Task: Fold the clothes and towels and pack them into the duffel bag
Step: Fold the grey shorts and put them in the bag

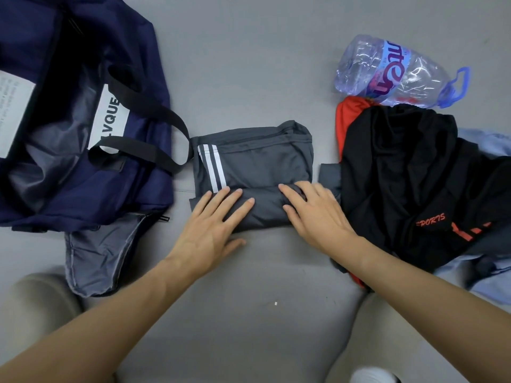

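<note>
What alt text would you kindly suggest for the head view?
Left hand and right hand rest on a folded grey garment on the floor, between an open navy duffel bag and unfolded clothes beside a bottle.

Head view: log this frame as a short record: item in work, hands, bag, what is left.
item in work: grey striped garment, partly folded
left hand: pressing flat on its near fold
right hand: pressing flat on the same fold
duffel bag: navy, open, left of the garment
unfolded pile: black garment, red garment, light blue garment
other: plastic bottle on its side
</note>
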`<control>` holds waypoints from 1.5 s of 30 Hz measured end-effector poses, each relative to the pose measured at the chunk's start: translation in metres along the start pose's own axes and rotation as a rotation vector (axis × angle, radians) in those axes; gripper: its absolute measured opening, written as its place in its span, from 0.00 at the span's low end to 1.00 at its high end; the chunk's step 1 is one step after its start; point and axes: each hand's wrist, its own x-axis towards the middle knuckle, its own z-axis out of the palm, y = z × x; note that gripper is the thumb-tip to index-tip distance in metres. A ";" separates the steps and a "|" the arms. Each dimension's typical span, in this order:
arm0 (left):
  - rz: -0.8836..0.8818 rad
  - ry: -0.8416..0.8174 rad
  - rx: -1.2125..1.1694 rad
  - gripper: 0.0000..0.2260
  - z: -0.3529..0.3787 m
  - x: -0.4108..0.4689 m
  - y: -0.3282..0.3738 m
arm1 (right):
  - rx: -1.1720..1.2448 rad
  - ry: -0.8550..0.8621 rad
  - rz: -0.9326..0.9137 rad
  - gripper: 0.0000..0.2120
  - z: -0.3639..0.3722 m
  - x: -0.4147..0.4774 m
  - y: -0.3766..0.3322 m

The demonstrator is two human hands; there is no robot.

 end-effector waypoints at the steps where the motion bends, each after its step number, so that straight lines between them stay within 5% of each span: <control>1: 0.001 0.008 -0.008 0.37 0.001 0.002 -0.002 | -0.097 0.033 -0.041 0.22 -0.001 0.001 -0.002; 6: 0.016 0.036 -0.046 0.38 0.005 0.008 -0.012 | -0.147 -0.110 -0.283 0.30 -0.002 -0.002 -0.003; 10: 0.014 -0.010 -0.120 0.37 0.001 0.015 -0.022 | -0.124 -0.270 -0.216 0.41 0.002 0.001 0.010; 21: -0.386 -0.061 -0.656 0.11 -0.049 0.035 -0.036 | 0.372 -0.101 0.155 0.19 -0.031 0.017 0.007; 25: -0.571 -0.212 -0.764 0.13 -0.051 0.035 -0.042 | 0.375 -0.098 0.279 0.24 -0.029 0.019 0.009; 29: -0.611 -0.204 -0.647 0.15 -0.048 0.032 -0.036 | 0.250 -0.068 0.219 0.27 -0.018 0.015 0.001; 33: -0.570 0.004 -0.245 0.18 -0.043 0.028 -0.024 | -0.083 0.130 -0.139 0.24 -0.012 0.009 -0.001; 37: -0.190 0.357 -0.039 0.12 -0.033 0.017 -0.018 | -0.175 0.024 -0.297 0.27 -0.005 0.007 -0.005; 40: -0.023 0.289 -0.020 0.18 -0.020 0.006 -0.017 | -0.195 -0.135 -0.228 0.40 -0.002 0.010 -0.001; 45: -0.088 0.087 -0.059 0.34 -0.010 -0.002 -0.029 | -0.122 -0.122 -0.202 0.37 0.000 0.019 0.003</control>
